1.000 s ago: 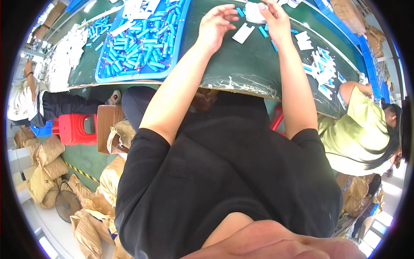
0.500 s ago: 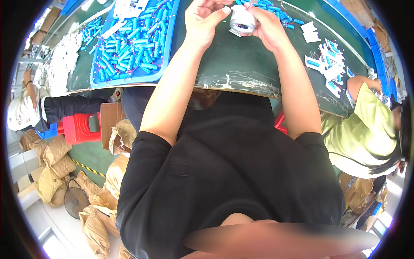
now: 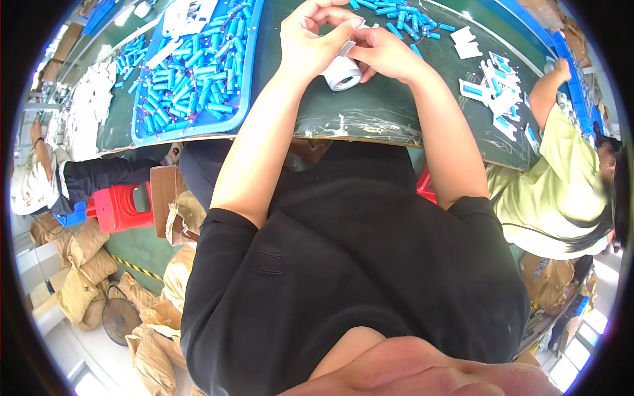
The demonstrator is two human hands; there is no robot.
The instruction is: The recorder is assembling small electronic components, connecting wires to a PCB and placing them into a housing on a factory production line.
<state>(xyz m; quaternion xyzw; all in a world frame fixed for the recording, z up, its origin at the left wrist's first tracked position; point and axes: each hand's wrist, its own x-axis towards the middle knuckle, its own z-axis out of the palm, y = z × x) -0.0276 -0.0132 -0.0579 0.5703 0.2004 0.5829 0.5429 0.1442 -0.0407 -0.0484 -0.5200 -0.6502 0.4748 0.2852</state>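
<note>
A small white roll, which looks like tape or labels, hangs below my two hands over the near part of the table. Its round end faces me. A short pale strip stands between the fingertips just above it. My left hand is closed, thumb and forefinger pinched at the strip. From the other side, my right hand has its thumb and forefinger at the strip as well, while its lower fingers curl against the roll. Part of the grip is hidden behind the fingers.
A blue tray of wired blue cylindrical cells lies left. Loose cells are at the back, white pieces with cells to the right. White parts pile far left. A person in light green sits right; another person is left.
The roll has come lower and nearer, turning its end toward me. My hands have drawn together, the right moving left, and a strip now shows between their fingertips.
</note>
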